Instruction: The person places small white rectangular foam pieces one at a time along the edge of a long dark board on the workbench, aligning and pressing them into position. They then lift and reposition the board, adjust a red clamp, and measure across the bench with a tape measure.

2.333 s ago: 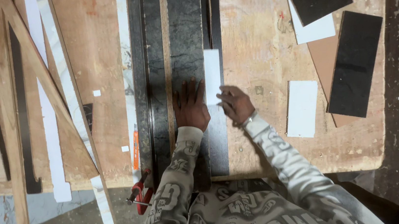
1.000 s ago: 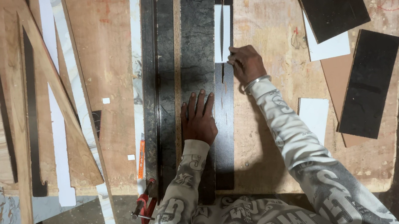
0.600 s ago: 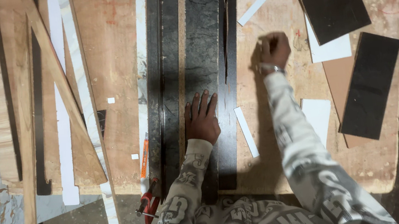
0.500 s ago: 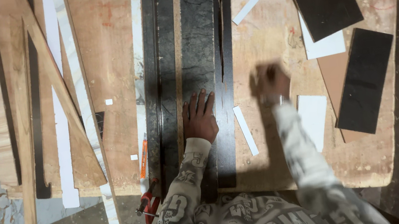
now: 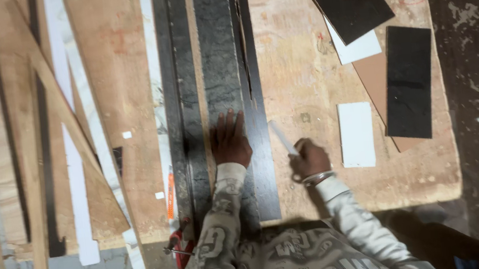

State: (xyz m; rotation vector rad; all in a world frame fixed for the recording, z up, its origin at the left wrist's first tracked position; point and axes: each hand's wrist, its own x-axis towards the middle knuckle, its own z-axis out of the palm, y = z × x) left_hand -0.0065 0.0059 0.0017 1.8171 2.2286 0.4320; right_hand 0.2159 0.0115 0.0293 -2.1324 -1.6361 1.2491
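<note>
— Left hand (image 5: 230, 143) spread flat, fingers apart, pressing the long dark laminate strip (image 5: 219, 65) down the middle of the table (image 5: 298, 75). Right hand (image 5: 309, 158) just right of that strip, closed around a small white offcut (image 5: 282, 137).

— Risky if pressure eases: strip free to skate sideways toward the metal straightedge (image 5: 176, 70) on its left.

— Farther right of the strip, black sample panels (image 5: 409, 81) and a white card (image 5: 356, 134). Easily swept off by a sleeve.

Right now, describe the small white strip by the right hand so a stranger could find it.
On the plywood bench, right of the long dark stone slab, find the right hand. The white strip slants up-left from its fingers, far narrower than the white rectangle beside it.
</note>
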